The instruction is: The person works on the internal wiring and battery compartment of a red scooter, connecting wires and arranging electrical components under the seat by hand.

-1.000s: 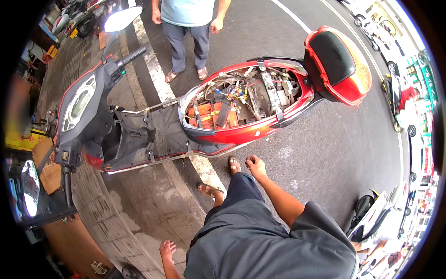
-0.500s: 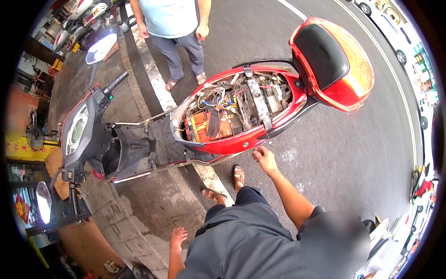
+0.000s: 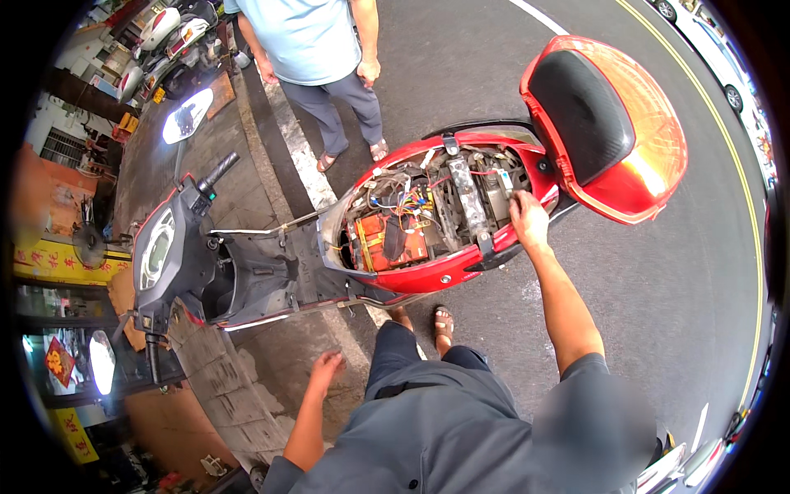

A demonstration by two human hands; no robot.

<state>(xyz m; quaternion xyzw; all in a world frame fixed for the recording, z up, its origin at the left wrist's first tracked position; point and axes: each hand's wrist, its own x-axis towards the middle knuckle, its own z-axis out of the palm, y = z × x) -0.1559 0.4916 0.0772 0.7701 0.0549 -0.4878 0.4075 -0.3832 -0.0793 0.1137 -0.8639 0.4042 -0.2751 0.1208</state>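
Note:
A red electric scooter [image 3: 420,281] stands across the view with its seat off. Inside its open body, colored wires [image 3: 403,206] lie tangled above an orange battery pack [image 3: 415,249]. A metal crossbar [image 3: 468,195] spans the bay. My right hand [image 3: 529,221] reaches over the near rim of the body, behind the crossbar, fingers bent down close to a small white connector [image 3: 504,178]. Whatever its fingertips hold is hidden. My left hand [image 3: 326,368] hangs away from the scooter at my side, loosely curled with fingers apart and holding nothing.
A red top box [image 3: 650,165] with a black backrest rises at the scooter's rear. Across from me stands a person in a light blue shirt [image 3: 309,41]. Handlebars and a mirror [image 3: 188,116] stick out at left. Parked scooters [image 3: 169,41] line the far left.
My right hand has moved from beside the scooter up and over its rim into the rear of the bay. I have stepped closer, and the view has shifted slightly.

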